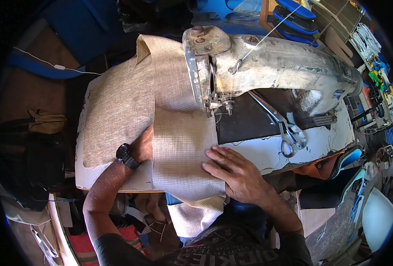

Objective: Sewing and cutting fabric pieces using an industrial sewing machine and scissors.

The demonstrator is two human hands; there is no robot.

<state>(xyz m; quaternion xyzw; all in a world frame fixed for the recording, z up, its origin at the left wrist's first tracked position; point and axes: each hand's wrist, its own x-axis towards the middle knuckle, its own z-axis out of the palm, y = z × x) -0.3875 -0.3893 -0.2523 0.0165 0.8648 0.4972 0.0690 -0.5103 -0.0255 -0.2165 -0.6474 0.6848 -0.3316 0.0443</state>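
A beige woven fabric (pixel 178 146) lies across the sewing machine's white table, its right edge running beneath the needle area. Part of it drapes over the near edge toward my lap. My left hand (pixel 145 144) reaches under a folded flap of this cloth; a black watch (pixel 127 156) is on the wrist, and the fingers are hidden. Flat on the fabric's right edge, my right hand (pixel 236 174) rests with fingers stretched out, just in front of the needle. The worn, pale sewing machine (pixel 280 60) stands behind, its needle end (pixel 218 104) above the cloth.
A pair of scissors (pixel 289 137) lies under the machine's arm, on the table's right side. Thread (pixel 271 31) runs down to the machine head. A white cable (pixel 59 67) hangs at the left. Blue stacked pieces (pixel 296 24) and shelves of tools stand at the right.
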